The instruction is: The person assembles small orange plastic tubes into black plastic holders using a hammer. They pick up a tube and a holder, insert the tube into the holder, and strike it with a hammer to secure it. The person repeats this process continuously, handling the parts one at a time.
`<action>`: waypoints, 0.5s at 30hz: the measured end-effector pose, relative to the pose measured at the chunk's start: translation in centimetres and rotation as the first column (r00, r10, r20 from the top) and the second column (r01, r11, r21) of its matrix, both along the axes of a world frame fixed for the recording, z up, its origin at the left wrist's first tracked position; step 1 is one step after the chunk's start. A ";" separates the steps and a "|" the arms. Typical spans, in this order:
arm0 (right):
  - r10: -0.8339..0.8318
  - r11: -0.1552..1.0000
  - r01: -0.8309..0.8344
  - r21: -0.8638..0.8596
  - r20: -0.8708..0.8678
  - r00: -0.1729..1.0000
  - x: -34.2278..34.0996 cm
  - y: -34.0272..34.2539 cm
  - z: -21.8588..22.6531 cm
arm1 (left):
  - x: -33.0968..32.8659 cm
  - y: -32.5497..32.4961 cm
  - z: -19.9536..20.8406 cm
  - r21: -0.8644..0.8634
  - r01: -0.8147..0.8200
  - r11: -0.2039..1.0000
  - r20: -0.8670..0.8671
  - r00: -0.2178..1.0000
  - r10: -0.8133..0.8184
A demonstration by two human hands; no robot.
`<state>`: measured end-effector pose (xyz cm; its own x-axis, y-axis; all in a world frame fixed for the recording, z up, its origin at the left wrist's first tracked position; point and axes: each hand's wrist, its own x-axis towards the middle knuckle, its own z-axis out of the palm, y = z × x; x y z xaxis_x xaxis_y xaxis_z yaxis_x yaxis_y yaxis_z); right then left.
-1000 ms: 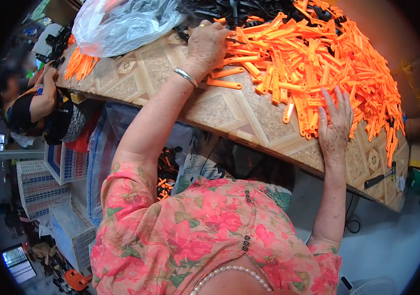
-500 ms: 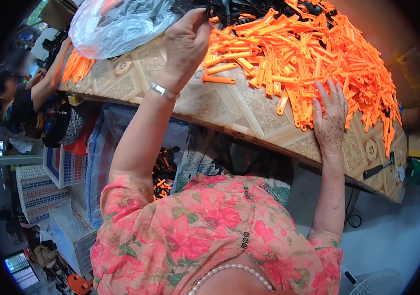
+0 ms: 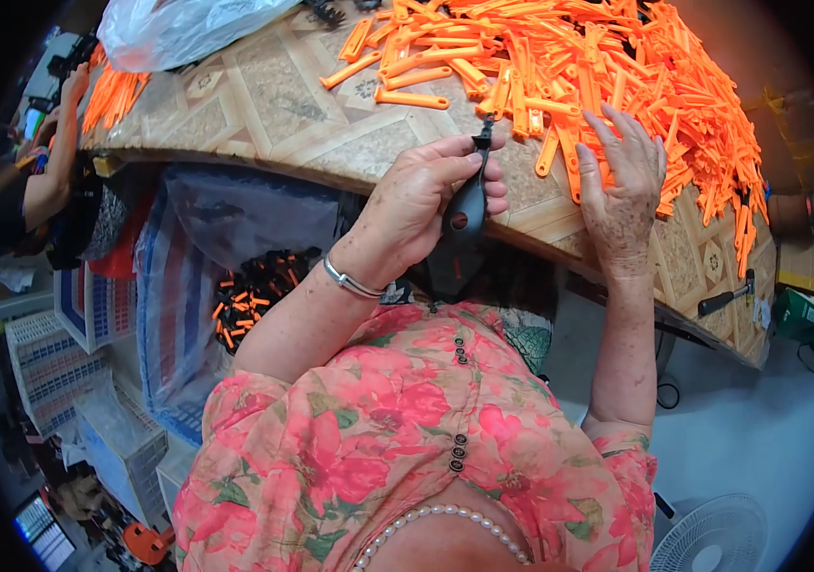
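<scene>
- Grip of the left hand (image 3: 407, 200): thumb and fingers closed about the narrow neck of a black plastic handle (image 3: 469, 202). Its broad, holed end hangs toward the wearer; its slim tip points away from the hand, toward the orange plastic strips (image 3: 693, 133).
- Right hand (image 3: 624, 205): palm down, fingers spread and lightly bent over the near edge of the strips. No piece is seen gripped; whether the fingertips bear on one cannot be told.
- Position: the strips spread beyond and to both sides of the right hand. An outlying strip (image 3: 412, 98) lies on the patterned tabletop (image 3: 273, 105), beyond the left hand.
- Hammer-like tool (image 3: 717, 303): right of the right hand, well clear of the fingers.
- Assessment: the neck hold appears sound, leaving the slim tip exposed. A light right-hand touch on single strips at the edge should limit dragging and tangling.
</scene>
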<state>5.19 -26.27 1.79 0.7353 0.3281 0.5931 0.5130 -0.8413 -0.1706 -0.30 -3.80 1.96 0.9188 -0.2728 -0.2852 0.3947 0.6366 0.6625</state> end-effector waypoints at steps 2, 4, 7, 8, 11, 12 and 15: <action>0.025 1.000 -0.025 -0.011 0.010 1.000 -0.9 1.2 0.7 | -0.1 0.2 0.0 -0.001 0.012 1.000 0.016 1.000 -0.012; 0.004 0.998 -0.002 -0.061 0.028 1.000 -1.4 1.6 1.0 | -0.2 0.4 0.5 0.025 0.038 0.999 0.034 0.999 -0.039; -0.069 0.998 0.068 0.006 0.014 0.998 -1.2 -0.6 0.3 | -0.6 0.6 0.5 0.083 0.030 0.996 0.095 0.995 -0.037; -0.077 0.996 0.077 0.043 0.008 0.997 -1.2 -1.2 -0.1 | -0.7 0.9 0.6 0.143 0.033 0.989 0.104 0.993 -0.048; -0.076 0.983 0.080 0.166 -0.032 0.997 -1.7 -2.8 0.0 | -0.7 1.0 0.4 0.350 0.048 0.935 0.187 0.975 -0.120; -0.033 0.972 0.045 0.230 -0.058 0.998 -2.4 -2.0 0.5 | -0.7 1.0 -0.6 0.449 0.047 0.892 0.230 0.959 -0.166; 0.164 0.949 -0.135 0.285 -0.080 0.983 -3.9 0.4 2.5 | -0.6 -0.4 0.2 0.559 0.181 0.809 0.199 0.918 -0.343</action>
